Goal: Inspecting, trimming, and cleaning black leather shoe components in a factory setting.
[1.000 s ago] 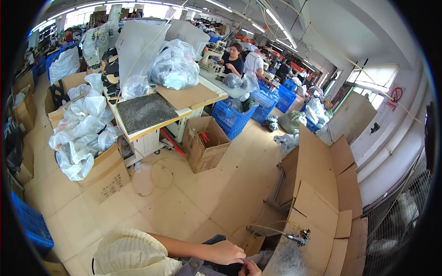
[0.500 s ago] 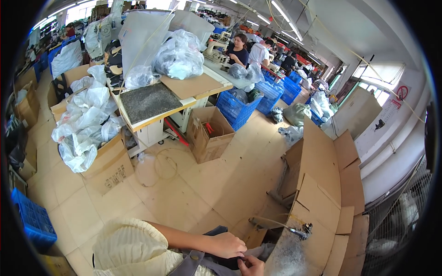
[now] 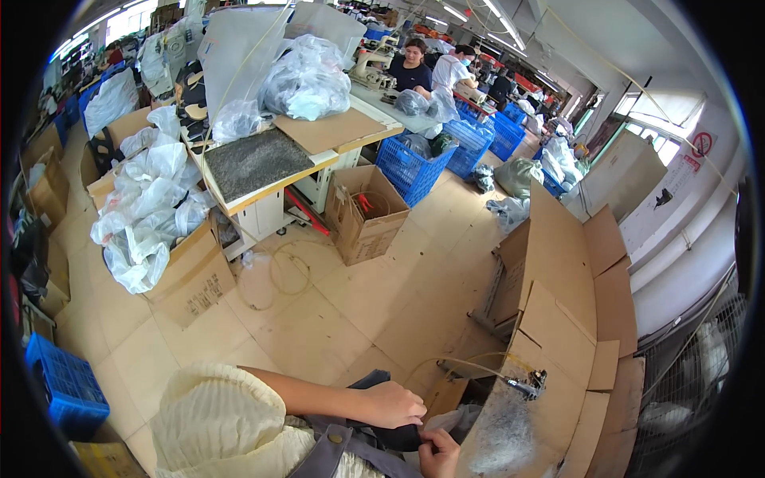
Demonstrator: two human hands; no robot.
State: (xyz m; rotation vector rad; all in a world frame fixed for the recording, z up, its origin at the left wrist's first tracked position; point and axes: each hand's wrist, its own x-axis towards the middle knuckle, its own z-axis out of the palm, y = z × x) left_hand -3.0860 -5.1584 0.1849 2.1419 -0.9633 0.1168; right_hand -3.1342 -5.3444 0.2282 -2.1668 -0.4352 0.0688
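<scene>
Two hands work at six o'clock: the left hand [image 3: 392, 404] lies curled on one dark piece [image 3: 396, 436], and the right hand [image 3: 437, 454] pinches it. Three blue crates [image 3: 414, 163] stand at twelve o'clock on the cardboard-covered floor [image 3: 319, 319] of a workshop.

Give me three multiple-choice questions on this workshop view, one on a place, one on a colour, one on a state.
1. Where is the open cardboard box?
A. on the floor by the workbench
B. on the workbench
C. in the hands

2. What colour is the crate at the lower left?
A. red
B. blue
C. green

3. What are the left hand and right hand doing?
A. hanging free
B. raised overhead
C. both on a dark piece

Answers: 1 A, the box stands on the floor in front of the workbench. 2 B, its plastic lattice is blue. 3 C, both hands rest on the dark piece at the lower edge.
</scene>
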